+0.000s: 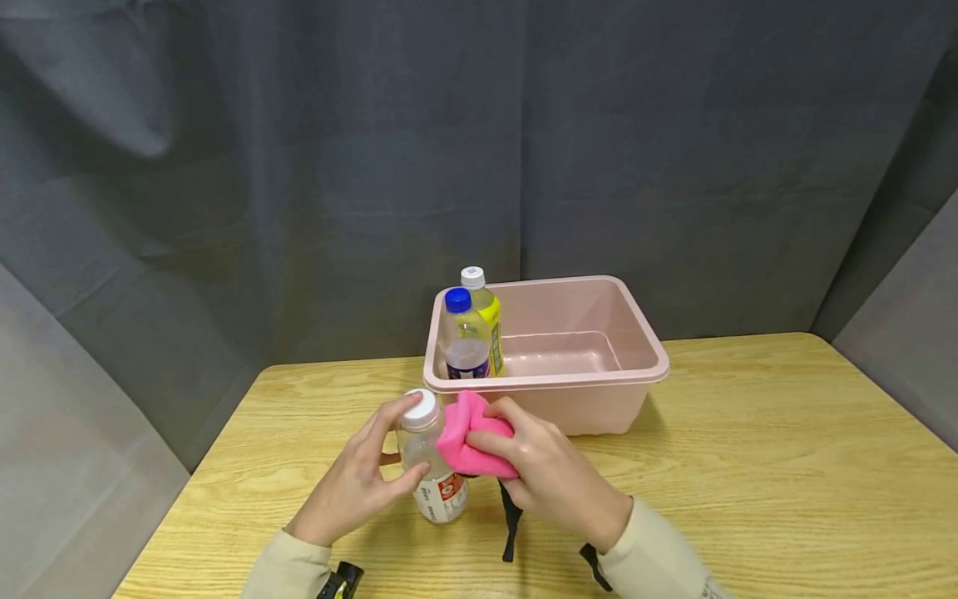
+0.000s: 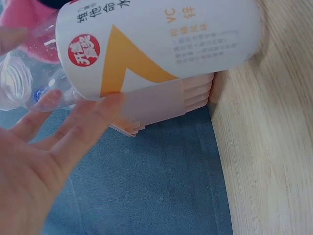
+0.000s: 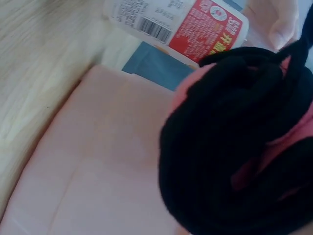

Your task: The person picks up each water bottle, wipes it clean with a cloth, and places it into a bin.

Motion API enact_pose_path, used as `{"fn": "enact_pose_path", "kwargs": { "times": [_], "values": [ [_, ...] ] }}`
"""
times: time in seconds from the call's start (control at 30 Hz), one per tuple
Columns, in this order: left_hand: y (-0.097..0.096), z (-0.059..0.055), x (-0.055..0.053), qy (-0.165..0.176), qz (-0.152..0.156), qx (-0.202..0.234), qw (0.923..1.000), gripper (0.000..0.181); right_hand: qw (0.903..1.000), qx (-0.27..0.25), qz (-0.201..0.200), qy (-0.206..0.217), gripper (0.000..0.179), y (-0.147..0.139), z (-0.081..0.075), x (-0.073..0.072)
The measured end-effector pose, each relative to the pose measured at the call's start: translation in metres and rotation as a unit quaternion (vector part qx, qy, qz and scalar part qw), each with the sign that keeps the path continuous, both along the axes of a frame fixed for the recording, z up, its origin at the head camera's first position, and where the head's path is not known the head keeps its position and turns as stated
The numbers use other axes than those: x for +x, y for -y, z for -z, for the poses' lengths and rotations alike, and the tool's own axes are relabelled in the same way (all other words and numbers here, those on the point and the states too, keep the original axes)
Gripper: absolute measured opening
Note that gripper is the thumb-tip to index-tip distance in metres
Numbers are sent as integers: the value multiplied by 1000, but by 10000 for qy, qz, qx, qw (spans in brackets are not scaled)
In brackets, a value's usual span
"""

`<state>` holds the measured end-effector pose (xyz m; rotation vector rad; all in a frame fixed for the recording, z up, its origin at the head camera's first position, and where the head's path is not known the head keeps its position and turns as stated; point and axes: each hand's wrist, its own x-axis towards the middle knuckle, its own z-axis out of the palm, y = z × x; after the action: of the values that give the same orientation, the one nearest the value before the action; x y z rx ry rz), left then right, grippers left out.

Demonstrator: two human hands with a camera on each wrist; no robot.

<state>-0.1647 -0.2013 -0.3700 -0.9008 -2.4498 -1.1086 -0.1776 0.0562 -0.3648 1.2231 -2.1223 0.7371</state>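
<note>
A clear plastic bottle [image 1: 440, 497] with a white cap and a printed label stands tilted in front of the bin. My left hand [image 1: 359, 474] grips its upper part, with a finger at the cap and the thumb along the side. The left wrist view shows the label [image 2: 161, 49] with an orange stripe, and my fingers [image 2: 78, 132] against the bottle. In my right hand [image 1: 535, 457] is a bunched pink cloth [image 1: 467, 437], held against the bottle's shoulder. Seen from the right wrist, its folded black side [image 3: 220, 137] covers most of the hand.
Just behind the hands sits a pink plastic bin [image 1: 614, 399]. Inside, at its left end, are a blue-capped bottle [image 1: 466, 345] and a white-capped bottle with a yellow label [image 1: 490, 312]. Dark curtain [image 1: 374, 166] hangs behind the wooden table [image 1: 786, 466].
</note>
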Motion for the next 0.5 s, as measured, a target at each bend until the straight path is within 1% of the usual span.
{"fn": "enact_pose_path", "kwargs": {
  "times": [0.07,0.17,0.27,0.33,0.4,0.5],
  "values": [
    [0,0,0,10,-22,-1,10000,79,9994,336,46,65,47,0,4,-1],
    [0,1,0,33,-56,14,10000,79,9942,998,71,381,43,1,12,-3],
    [0,1,0,44,-39,31,10000,78,9804,1783,80,836,41,0,22,-5],
    [0,1,0,44,-20,34,10000,78,9720,2112,106,1028,41,-1,27,-7],
    [-1,1,0,42,5,30,10000,78,9683,2249,101,1084,41,-1,30,-8],
    [0,1,1,54,11,30,10000,79,9704,2212,84,970,41,-1,31,-8]
  ]
}}
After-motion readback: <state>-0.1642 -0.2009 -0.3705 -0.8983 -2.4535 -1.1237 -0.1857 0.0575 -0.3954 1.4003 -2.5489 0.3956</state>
